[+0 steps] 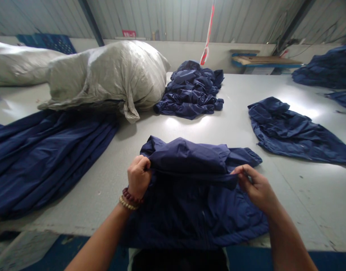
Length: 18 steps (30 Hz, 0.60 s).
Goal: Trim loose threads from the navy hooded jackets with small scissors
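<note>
A navy blue garment (190, 203) lies at the table's near edge, its lower part against the person's body. My left hand (139, 175) is closed in a fist round the upper left of the cloth, with two beaded bracelets at the wrist. On the right, my right hand (252, 184) pinches the end of a folded strip between thumb and fingers. The strip is stretched between both hands. Behind it the cloth bunches up, and a sleeve with a gathered cuff points right.
On the white table (235, 90), a large grey-white sack (110, 75) stands at the back left. Navy cloth (48, 154) lies at the left, a crumpled pile (192, 88) behind, and another garment (297, 130) at the right. A red-and-white strip (208, 35) hangs at the back.
</note>
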Each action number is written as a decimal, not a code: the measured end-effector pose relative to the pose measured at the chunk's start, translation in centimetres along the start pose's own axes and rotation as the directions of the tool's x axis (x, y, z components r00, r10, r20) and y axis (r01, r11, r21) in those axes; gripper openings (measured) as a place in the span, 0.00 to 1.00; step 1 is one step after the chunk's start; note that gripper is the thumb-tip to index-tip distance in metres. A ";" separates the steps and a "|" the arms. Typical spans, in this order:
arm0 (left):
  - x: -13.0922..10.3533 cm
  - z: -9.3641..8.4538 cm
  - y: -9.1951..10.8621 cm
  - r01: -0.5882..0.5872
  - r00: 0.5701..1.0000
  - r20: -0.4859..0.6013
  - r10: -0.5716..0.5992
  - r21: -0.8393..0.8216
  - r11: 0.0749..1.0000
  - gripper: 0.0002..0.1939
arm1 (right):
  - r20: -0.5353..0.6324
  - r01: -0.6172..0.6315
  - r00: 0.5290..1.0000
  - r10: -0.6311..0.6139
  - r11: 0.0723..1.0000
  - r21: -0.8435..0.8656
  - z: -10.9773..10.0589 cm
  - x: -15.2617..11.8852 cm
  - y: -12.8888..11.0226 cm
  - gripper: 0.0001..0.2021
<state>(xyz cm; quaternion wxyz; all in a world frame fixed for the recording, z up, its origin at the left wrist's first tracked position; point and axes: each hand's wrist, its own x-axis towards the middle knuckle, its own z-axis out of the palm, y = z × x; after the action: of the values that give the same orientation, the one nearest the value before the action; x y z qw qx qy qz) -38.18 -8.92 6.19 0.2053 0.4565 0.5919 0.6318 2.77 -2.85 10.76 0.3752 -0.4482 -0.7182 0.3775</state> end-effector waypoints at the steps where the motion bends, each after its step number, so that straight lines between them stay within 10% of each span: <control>1: 0.0 -0.3 -0.5 -0.026 0.997 0.069 0.020 0.085 0.996 0.18 | 0.066 0.010 0.998 -0.005 0.997 -0.082 0.0 -0.5 0.4 0.11; 4: -0.2 -0.9 -1.2 -0.042 0.955 0.297 -0.017 0.191 0.981 0.16 | 0.260 -0.004 0.965 0.048 0.985 -0.171 0.5 -1.4 1.4 0.12; 8: -0.9 -2.5 -0.3 -0.037 0.746 0.660 -0.088 0.173 0.984 0.15 | 0.452 -0.133 0.870 0.198 0.976 -0.170 0.4 -2.3 2.4 0.14; 10: -1.1 -3.2 1.1 -0.044 0.672 0.732 -0.111 0.189 0.981 0.19 | 0.359 -0.204 0.901 0.245 0.968 -0.147 -0.2 -2.2 2.9 0.17; 14: 0.0 -1.7 4.4 0.052 0.827 0.555 -0.091 0.086 0.995 0.12 | -0.113 -0.181 0.980 0.163 0.968 -0.174 -0.4 -0.3 2.6 0.20; 16: 0.6 0.2 5.3 0.096 0.899 0.434 -0.057 -0.070 0.993 0.18 | -0.059 -0.115 0.993 0.106 0.975 -0.192 0.8 0.9 2.0 0.21; 18: 0.6 2.2 5.0 0.067 0.873 0.487 0.003 -0.126 0.990 0.26 | 0.153 -0.039 0.986 0.067 0.983 -0.178 2.6 1.7 1.5 0.27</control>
<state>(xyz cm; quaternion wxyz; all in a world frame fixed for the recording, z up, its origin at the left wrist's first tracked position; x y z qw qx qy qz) -35.23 -8.29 10.81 0.3890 0.5752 0.4835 0.5330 0.48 -1.35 8.62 0.2661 -0.4668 -0.7638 0.3575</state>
